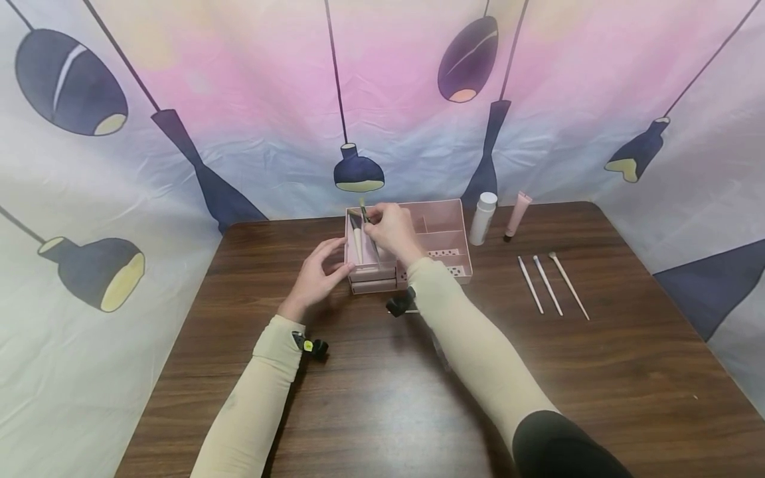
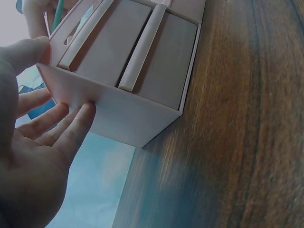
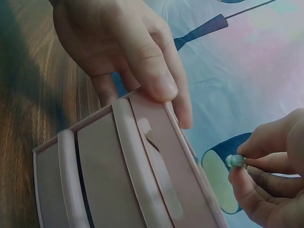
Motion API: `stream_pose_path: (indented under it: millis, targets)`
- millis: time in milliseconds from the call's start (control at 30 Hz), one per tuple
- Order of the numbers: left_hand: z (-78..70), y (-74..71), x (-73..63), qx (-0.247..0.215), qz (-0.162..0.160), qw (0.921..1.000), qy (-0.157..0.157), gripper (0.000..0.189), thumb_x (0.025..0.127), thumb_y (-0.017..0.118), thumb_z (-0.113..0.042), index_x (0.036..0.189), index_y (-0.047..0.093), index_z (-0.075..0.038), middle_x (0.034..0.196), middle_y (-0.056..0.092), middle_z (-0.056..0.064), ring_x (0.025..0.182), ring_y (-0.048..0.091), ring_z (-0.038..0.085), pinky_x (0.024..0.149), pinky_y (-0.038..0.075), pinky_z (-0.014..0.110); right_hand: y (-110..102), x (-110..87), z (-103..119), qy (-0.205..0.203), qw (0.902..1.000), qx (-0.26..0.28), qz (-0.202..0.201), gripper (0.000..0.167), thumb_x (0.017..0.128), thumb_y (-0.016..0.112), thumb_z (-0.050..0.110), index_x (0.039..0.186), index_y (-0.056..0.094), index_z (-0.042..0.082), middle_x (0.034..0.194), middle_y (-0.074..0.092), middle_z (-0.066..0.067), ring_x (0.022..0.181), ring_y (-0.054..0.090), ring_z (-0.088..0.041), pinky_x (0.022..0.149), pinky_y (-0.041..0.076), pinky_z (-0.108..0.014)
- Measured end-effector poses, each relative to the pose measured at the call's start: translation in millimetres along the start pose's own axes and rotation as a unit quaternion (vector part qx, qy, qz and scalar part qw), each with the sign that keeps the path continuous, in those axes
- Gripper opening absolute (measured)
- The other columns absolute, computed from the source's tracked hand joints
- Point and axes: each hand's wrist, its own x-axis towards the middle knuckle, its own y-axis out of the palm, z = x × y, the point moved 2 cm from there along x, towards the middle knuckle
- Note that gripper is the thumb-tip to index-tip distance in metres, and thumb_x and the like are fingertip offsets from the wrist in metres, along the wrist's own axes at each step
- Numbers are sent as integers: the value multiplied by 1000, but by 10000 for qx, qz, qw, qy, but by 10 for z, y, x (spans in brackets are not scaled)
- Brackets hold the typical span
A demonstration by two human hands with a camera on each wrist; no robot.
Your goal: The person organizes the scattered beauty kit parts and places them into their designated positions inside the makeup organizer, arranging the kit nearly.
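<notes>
A pink desktop organizer point(image 1: 445, 221) with drawers stands at the back of the table. My left hand point(image 1: 315, 273) rests against its left side, fingers fairly straight along the wall and thumb point(image 3: 164, 88) at the top front corner. Above the left compartment, my right hand point(image 1: 391, 231) pinches a slim makeup brush with a green handle point(image 2: 58, 15), held upright; its lower part is hidden behind the front wall in the head view. A pale-handled makeup brush point(image 1: 358, 244) leans in that same compartment. Two drawer fronts point(image 2: 161, 59) below it are closed.
Right of the organizer stand a white bottle point(image 1: 483, 220) and a pink tube point(image 1: 518, 216) with a dark cap. Three brushes point(image 1: 546, 282) lie apart on the brown table point(image 1: 627, 358). A printed cloth point(image 1: 287, 99) hangs behind the table's far edge.
</notes>
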Motion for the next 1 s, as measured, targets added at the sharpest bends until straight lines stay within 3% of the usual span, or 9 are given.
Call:
stream_pose_path:
  millis: [233,400,667,1000]
  targets:
    - [2,8,9,-46,31,10000,24,56,91,67,-5,140,43,10,141,43,28,131,45,41,102,50,52,47,26,-16,-186,9998,113,-12,29,94,65,26,120,70,15,110,72,-2,98,66,-17,87,57,-29]
    - [6,5,12,28,3,10000,-6,57,90,68,-6,140,44,9,141,44,26,130,46,39,102,50,52,40,-3,-83,-11,9999,108,99,30,93,64,22,122,69,16,110,73,-1,96,66,-17,81,57,-28]
    - [19,14,6,9,-11,10000,2,56,91,68,-8,140,45,9,141,44,27,129,46,41,102,48,57,25,-35,-85,-76,9998,112,173,31,92,65,26,121,69,16,109,73,1,97,67,-15,87,56,-28]
    - [44,3,13,34,-26,10000,-3,56,91,68,-8,140,45,8,140,44,27,129,46,41,102,48,58,-69,-81,-90,-524,9983,232,-41,30,91,67,26,118,70,14,104,74,1,92,68,-13,85,56,-27]
